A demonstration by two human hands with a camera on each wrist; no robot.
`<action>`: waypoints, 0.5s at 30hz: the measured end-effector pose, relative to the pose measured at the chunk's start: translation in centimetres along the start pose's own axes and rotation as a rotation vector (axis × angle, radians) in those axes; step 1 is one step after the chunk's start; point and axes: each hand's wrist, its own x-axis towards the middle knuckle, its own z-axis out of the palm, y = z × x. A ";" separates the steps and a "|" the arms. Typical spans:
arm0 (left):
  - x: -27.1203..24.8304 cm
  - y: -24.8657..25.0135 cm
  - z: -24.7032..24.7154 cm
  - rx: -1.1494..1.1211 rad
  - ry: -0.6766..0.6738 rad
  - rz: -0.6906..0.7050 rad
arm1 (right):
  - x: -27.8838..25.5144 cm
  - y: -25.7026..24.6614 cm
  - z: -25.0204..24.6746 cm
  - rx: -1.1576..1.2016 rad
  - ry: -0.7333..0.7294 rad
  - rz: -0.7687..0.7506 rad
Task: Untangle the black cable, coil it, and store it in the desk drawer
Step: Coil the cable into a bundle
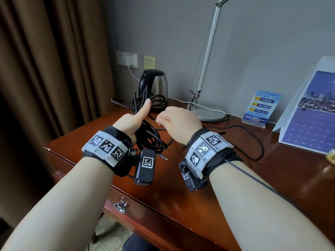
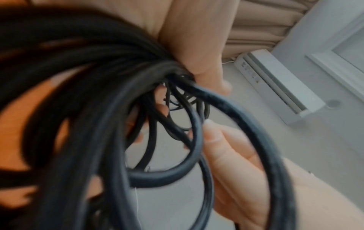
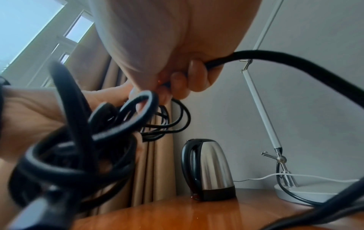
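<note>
Black cable (image 1: 150, 131) bunched in loops, held above desk (image 1: 208, 178). Left hand (image 1: 130, 122) wrapped round the bundle, thumb up. Right hand (image 1: 179, 120) just beside it, fingers (image 3: 197, 73) curled round one strand. That strand trailing right across the desktop. Plug end (image 1: 163, 157) dangling below left wrist. Drawer (image 1: 145, 220) closed, at desk front. Kettle (image 1: 155, 84), lamp (image 1: 206, 69), leaflet stand (image 1: 261, 109) and calendar (image 1: 308, 113) behind.
</note>
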 end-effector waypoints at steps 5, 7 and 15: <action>-0.3 0.8 -0.2 0.009 0.184 0.197 | -0.5 0.6 -0.4 0.151 -0.111 0.002; 0.1 0.8 -0.8 0.012 0.289 0.275 | -1.0 1.1 -0.4 0.255 -0.075 0.055; -1.4 -1.1 -1.5 -0.118 0.438 0.399 | -2.3 0.6 -0.4 0.451 0.121 0.105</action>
